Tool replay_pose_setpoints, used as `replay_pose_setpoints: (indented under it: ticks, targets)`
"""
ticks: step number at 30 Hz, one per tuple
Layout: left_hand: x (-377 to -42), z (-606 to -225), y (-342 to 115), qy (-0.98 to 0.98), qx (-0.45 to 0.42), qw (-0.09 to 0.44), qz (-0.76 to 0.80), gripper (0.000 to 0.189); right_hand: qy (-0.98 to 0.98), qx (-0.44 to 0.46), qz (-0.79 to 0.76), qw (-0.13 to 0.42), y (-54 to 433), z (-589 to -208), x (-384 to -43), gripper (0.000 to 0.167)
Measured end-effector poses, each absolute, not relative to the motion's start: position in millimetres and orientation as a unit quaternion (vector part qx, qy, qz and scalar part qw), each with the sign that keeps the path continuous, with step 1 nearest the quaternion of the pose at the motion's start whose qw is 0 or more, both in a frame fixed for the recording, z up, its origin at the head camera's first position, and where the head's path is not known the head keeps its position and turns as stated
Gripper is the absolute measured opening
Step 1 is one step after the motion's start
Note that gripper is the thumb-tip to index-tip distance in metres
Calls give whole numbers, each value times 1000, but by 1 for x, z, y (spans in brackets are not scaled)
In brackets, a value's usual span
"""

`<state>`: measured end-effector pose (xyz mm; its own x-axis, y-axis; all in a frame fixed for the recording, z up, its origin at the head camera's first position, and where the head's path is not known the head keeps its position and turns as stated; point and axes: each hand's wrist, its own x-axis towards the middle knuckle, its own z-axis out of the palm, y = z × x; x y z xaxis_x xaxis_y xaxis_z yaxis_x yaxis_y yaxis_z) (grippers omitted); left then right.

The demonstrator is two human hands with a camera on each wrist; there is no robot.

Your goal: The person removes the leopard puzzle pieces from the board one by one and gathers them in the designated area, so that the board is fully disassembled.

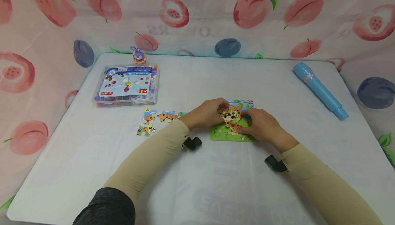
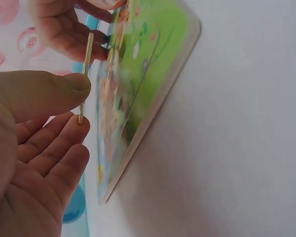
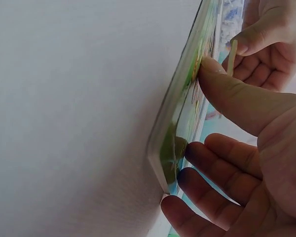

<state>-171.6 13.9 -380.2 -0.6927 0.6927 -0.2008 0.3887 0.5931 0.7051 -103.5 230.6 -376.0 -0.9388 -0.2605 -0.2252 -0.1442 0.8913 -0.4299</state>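
Beige sleeves (image 1: 148, 160) extend over the white table (image 1: 200, 77), with a clear storage box (image 1: 126, 83) at its far left. Right hand (image 1: 265, 126): fingers loosely spread, thumb and fingertips touching the puzzle board (image 1: 218, 135), which lies flat between both hands. Left hand (image 1: 206, 113): thumb and fingers pinch one puzzle piece (image 2: 88, 57) just above the board. Loose pieces (image 1: 166, 116) lie left of the board.
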Motion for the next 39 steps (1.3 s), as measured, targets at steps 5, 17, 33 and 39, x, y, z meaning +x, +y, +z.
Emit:
replay_pose_setpoints:
  ticks: [5,17,33,39]
  targets:
    - [-171,-375,1,863,306,225,334,52,963,-102,-205,140,230,-376,-103,63]
    - [-165,-365,-39,873,313,187,323,49,964,-103,-201,139,230,-376,-103,64]
    - [-149,-362,-105,891,279,161,319,45,965,-104,-198,138,230,-376,-102,65]
    - [-142,-364,-128,898,254,156,324,44,965,-104,-199,139,230,-377,-102,65]
